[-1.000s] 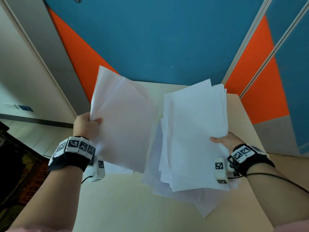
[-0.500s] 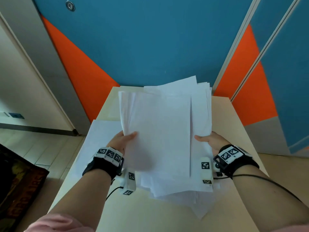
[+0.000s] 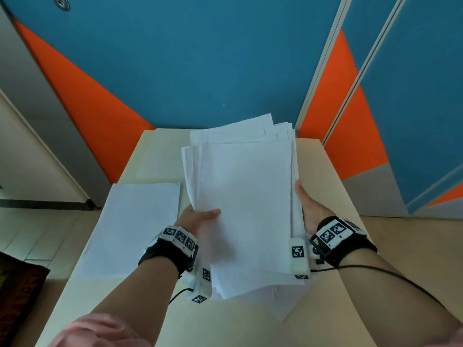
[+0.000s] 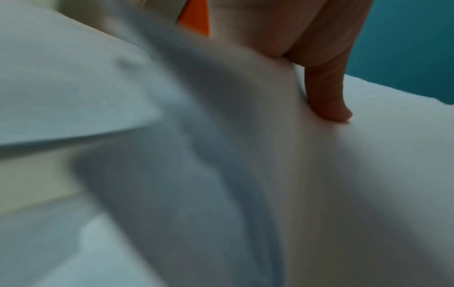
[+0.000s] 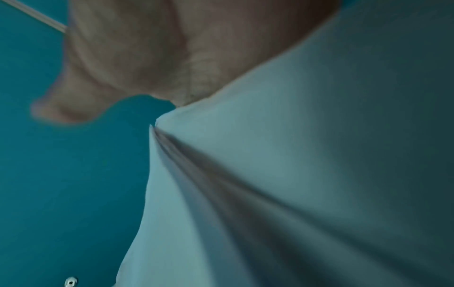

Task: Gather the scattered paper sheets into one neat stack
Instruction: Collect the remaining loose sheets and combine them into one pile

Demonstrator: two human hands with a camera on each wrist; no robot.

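The left hand [image 3: 198, 216] has brought its sheets onto the paper stack [image 3: 245, 201]; thumb on top, gripping. The right hand [image 3: 309, 209] cups the stack's right edge, thumb straight.

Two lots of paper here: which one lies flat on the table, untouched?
The sheets on the left; they lie on the table, while the fanned stack is held between left hand and right hand.
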